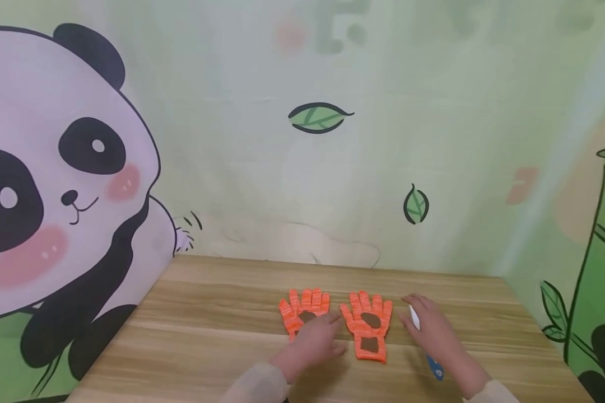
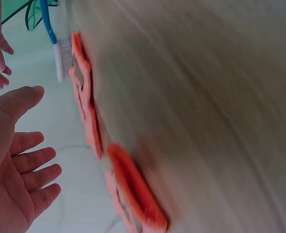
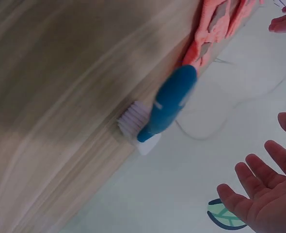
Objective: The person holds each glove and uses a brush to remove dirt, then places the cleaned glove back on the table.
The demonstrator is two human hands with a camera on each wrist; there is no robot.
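Observation:
Two orange knit gloves with brown patches lie side by side on the wooden table, fingers pointing away: a left glove (image 1: 296,317) and a right glove (image 1: 368,327). My left hand (image 1: 316,338) hovers over the left glove and hides its lower part in the head view; its fingers look loosely extended in the left wrist view. Just right of the gloves lies a brush (image 3: 171,102) with a blue handle and white head, bristles down. Above that brush hangs my right hand (image 1: 433,327), partly covering it, with relaxed, spread fingers that hold nothing.
Behind the wooden table (image 1: 222,296) hangs a pale green backdrop (image 1: 242,168) printed with a panda (image 1: 80,168), leaves and bamboo. The table's far edge meets this backdrop.

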